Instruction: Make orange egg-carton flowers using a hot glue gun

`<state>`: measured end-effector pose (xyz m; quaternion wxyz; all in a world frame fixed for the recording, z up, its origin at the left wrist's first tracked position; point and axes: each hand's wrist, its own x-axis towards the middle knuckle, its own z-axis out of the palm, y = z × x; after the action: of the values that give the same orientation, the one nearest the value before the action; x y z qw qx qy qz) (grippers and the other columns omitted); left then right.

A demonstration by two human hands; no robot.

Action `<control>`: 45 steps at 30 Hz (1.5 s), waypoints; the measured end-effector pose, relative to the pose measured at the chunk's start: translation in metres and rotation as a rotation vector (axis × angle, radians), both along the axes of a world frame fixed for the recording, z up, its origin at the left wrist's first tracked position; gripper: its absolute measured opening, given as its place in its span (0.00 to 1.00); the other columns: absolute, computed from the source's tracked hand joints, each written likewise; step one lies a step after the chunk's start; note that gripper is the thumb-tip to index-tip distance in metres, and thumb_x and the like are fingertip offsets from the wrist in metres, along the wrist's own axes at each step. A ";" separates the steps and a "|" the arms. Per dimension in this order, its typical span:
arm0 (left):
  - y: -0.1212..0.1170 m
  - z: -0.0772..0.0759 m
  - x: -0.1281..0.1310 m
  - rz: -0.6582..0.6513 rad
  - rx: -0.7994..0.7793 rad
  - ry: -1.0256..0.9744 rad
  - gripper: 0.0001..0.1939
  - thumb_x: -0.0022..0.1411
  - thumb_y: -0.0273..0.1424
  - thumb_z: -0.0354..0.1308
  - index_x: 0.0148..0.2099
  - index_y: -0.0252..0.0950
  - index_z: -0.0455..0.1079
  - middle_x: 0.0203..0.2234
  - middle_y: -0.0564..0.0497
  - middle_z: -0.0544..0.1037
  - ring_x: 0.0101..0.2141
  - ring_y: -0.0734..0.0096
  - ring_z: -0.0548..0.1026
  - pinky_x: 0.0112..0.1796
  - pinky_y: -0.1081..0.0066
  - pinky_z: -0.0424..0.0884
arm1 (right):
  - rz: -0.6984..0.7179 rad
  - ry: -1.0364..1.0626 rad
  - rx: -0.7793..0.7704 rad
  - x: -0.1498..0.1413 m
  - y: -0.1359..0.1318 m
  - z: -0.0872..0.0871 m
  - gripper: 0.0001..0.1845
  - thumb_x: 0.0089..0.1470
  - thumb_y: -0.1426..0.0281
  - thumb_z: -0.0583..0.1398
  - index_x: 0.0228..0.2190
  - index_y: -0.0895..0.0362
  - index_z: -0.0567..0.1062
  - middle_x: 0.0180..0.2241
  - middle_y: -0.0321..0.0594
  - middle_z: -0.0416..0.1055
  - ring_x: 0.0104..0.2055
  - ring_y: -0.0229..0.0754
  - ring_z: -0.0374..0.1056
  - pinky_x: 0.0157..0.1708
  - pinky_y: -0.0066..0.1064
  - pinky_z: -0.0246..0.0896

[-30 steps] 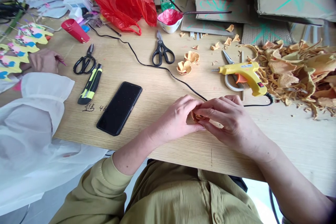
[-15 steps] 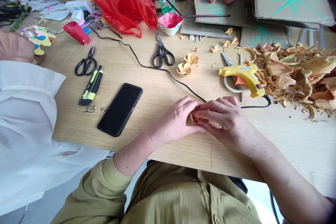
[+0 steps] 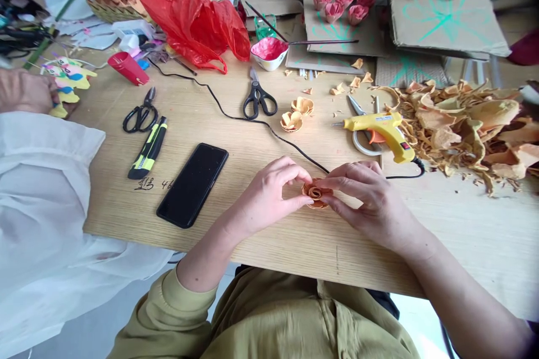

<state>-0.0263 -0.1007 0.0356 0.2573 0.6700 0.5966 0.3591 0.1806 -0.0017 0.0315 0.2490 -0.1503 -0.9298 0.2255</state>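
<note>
your left hand (image 3: 275, 190) meets the near-left rim of the orange flower (image 3: 315, 193) with its thumb, forefinger at the upper left. your right hand (image 3: 357, 193) grasps the flower's right side between thumb and fingertips. so both hands have it lightly pinched between them, its coiled centre facing up. it sits just in front of you over the near part of the wooden table (image 3: 269, 241); whether it bears on the wood you can't tell from here.

expect it to be very light, its petals thin, dry and stiffish, more likely to crack or tear than to slip. you'd best hold it low on the outer petals, pressing softly and leaving the coil uncrushed.

beyond your hands lie two small petal cups (image 3: 292, 121), open side up, with nothing visible in them but their own petals. to the right, the yellow glue gun (image 3: 377, 123) lies near a heap of orange scraps (image 3: 446, 129).

farther out, the white bowl (image 3: 275, 64) holds pinkish-red paint; one brush (image 3: 326, 42) reaches out from it to the right, another slants up to the left. behind it stands a green glass (image 3: 265, 28), contents too unclear to tell. the red cup (image 3: 130, 70) lies tipped on its side, its inside hidden from you. the red plastic bag (image 3: 197, 28) is crumpled, and you can't see whether it contains anything.
</note>
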 end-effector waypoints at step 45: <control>0.001 -0.003 0.010 0.042 -0.002 0.003 0.07 0.60 0.22 0.67 0.35 0.36 0.73 0.31 0.54 0.74 0.34 0.72 0.73 0.36 0.73 0.67 | -0.011 -0.001 -0.011 0.001 0.001 -0.010 0.05 0.64 0.71 0.63 0.41 0.53 0.78 0.38 0.39 0.79 0.39 0.42 0.72 0.44 0.41 0.55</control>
<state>-0.0168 -0.0995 0.0331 0.2493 0.6578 0.6112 0.3628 0.1816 -0.0006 0.0218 0.2490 -0.1568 -0.9278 0.2293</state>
